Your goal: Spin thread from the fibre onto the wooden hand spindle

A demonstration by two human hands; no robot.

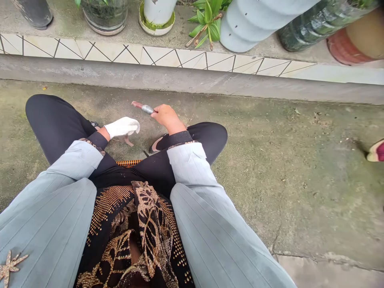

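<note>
My right hand [168, 116], bare, is closed round one end of a reddish-brown stick [137, 104]. Silver wire or tape [147, 109] is wound about the stick's middle, and its far end points up and left. To the left, my left hand [121, 127] wears a white glove and has its fingers curled over. What those fingers hold, if anything, is hidden. Just below the glove shows a curved pinkish-brown strip [129, 141]; whether the hand touches it I cannot tell. Both hands are above the concrete floor between my bent knees.
Ahead runs a raised ledge with a tiled edge [162, 57]. On it stand a white pot [159, 12], a large pale ribbed container [255, 24], a green plastic bottle [312, 32] and a leafy plant [208, 20]. Someone's shoe [376, 152] shows at the right edge.
</note>
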